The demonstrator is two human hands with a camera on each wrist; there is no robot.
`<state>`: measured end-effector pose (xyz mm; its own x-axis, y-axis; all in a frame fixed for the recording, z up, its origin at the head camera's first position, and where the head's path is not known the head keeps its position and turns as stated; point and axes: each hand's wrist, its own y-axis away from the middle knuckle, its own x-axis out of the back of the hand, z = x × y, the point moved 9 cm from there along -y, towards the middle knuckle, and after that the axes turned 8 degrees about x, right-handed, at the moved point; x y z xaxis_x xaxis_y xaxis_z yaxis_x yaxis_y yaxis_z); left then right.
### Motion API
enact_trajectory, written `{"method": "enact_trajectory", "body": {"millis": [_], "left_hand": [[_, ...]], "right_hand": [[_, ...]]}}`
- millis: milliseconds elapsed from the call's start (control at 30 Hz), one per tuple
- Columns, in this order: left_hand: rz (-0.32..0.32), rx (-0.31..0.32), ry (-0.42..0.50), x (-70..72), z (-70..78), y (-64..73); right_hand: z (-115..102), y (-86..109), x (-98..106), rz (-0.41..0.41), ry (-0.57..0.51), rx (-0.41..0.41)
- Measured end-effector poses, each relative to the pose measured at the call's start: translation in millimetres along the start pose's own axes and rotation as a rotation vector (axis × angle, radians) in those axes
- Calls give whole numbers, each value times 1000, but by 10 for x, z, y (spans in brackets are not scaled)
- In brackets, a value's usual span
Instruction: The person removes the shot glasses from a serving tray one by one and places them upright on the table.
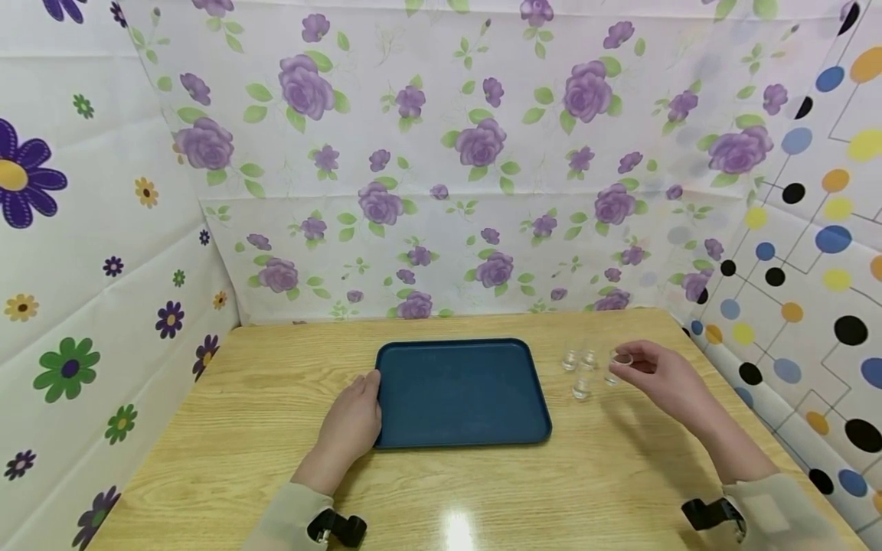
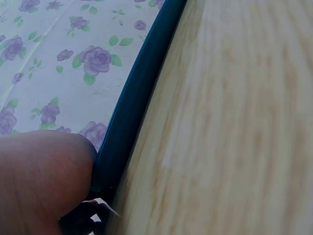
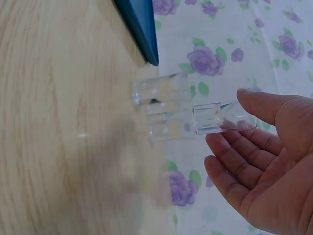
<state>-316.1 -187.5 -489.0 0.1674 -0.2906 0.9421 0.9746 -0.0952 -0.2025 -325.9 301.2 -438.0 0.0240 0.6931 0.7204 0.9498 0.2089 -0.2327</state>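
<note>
A dark blue rectangular tray [image 1: 462, 394] lies flat on the wooden table. My left hand [image 1: 351, 419] holds its left edge; in the left wrist view the thumb [image 2: 46, 178] is against the tray's side [image 2: 129, 103], and the other fingers are hidden. To the tray's right, my right hand [image 1: 664, 379] pinches a small clear shot glass [image 3: 220, 117] near its rim, between thumb and fingers. Just left of it stand three similar glasses: a front one [image 1: 582, 389] and two behind, one left [image 1: 570, 360] and one right [image 1: 588, 360].
The light wooden table [image 1: 455, 490] reaches back to a wall covered with a purple rose cloth [image 1: 441, 229]. Side cloths close it in, a flowered one [image 1: 103, 306] at left and a dotted one [image 1: 813, 306] at right.
</note>
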Motion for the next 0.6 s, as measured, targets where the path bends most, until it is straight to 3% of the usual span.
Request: {"method": "enact_trajectory", "body": {"millis": [300,600], "left_hand": [[-9,11,3,-3,-7,-28],[-18,6,13,-39,-17,-26]], "right_hand": [[279,-9,-80,-31,-19,-50],[401,-38,-189,-47,-41,-66]]}}
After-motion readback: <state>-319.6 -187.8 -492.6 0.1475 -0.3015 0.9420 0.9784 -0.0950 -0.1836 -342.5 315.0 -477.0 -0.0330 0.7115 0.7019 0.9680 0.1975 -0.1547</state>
